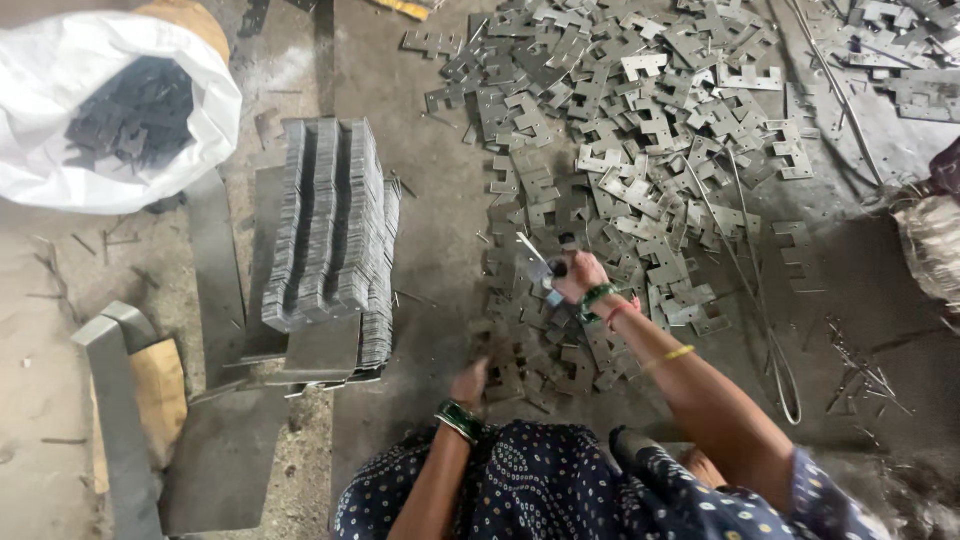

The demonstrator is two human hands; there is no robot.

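Edges are your risk: your right hand (578, 276) pinches one metal plate (537, 262), left hand (470, 383) fingers spread among loose plates (640, 130) on the floor (440, 230); cuts likely.

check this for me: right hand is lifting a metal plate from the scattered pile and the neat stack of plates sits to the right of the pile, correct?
One detail is wrong. In the head view the right hand does lift a metal plate from the scattered pile, but the neat stack of plates sits to the left of the pile, not the right.
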